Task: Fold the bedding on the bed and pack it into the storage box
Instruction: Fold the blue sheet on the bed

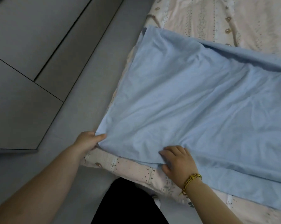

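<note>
Bedding check: blue sheet (185,102) lying creased on the patterned bed cover (217,16).
Grey floor (94,183) off to the left. Left hand (88,141) pinches the sheet's near corner, thumb on top, fingers under. Right hand (177,160), gold bracelet (191,180) on the wrist, grips the near edge with fingers curled over it.

Arms extended; left hand (88,140) pinching, right hand (177,161) fingers (168,151) curled, gripping.

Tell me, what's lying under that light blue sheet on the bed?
A pale pink patterned cover shows beneath the blue sheet, peeking out along its near and far edges. Whatever lies under the sheet's middle is covered and cannot be seen.
</note>
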The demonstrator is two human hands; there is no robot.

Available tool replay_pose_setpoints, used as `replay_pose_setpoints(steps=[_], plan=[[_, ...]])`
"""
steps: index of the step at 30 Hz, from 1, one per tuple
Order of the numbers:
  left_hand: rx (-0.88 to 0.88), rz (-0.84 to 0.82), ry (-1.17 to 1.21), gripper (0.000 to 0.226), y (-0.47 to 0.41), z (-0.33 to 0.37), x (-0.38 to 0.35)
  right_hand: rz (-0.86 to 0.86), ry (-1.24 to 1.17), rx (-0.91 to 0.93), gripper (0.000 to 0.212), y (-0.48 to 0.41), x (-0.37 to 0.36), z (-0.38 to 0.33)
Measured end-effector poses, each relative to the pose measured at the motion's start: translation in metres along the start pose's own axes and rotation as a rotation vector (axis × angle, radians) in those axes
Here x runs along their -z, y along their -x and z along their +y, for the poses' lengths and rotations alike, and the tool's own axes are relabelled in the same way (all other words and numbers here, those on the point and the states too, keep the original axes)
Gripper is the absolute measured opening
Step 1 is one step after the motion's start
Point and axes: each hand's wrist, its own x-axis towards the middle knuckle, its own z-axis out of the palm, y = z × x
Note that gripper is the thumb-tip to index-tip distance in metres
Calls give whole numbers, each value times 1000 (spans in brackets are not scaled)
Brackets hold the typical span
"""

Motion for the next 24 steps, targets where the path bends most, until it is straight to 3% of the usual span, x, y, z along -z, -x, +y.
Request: replay_pose_setpoints(steps=[3, 5, 8, 10, 12, 15, 17, 20, 24], plan=[[-8, 58, 48, 33, 1, -6, -5, 250, -242, -138, 30, 17, 5, 2], [-35, 91, -2, 36, 6, -13, -8, 435, -490, -524, 22, 34, 19, -2], [-56, 136, 36, 30, 13, -19, -10, 622, -1028, -1312, 12, 56, 29, 2], [-59, 175, 120, 29, 14, -19, -11, 599, -1504, -1534, 11, 63, 34, 9], [-53, 172, 224, 29, 18, -16, -12, 604, -1711, -1607, 18, 64, 40, 13], [-74, 183, 352, 28, 21, -15, -14, 587, -1831, -1627, 22, 64, 45, 19], [-86, 204, 426, 31, 19, -18, -14, 514, -1879, -1628, 26, 61, 47, 24], [-77, 209, 465, 33, 15, -21, -16, 544, -1895, -1586, 27, 51, 52, 37], [-90, 229, 459, 22, 7, -27, -19, 585, -1287, -1615, 23, 58, 51, 45]])
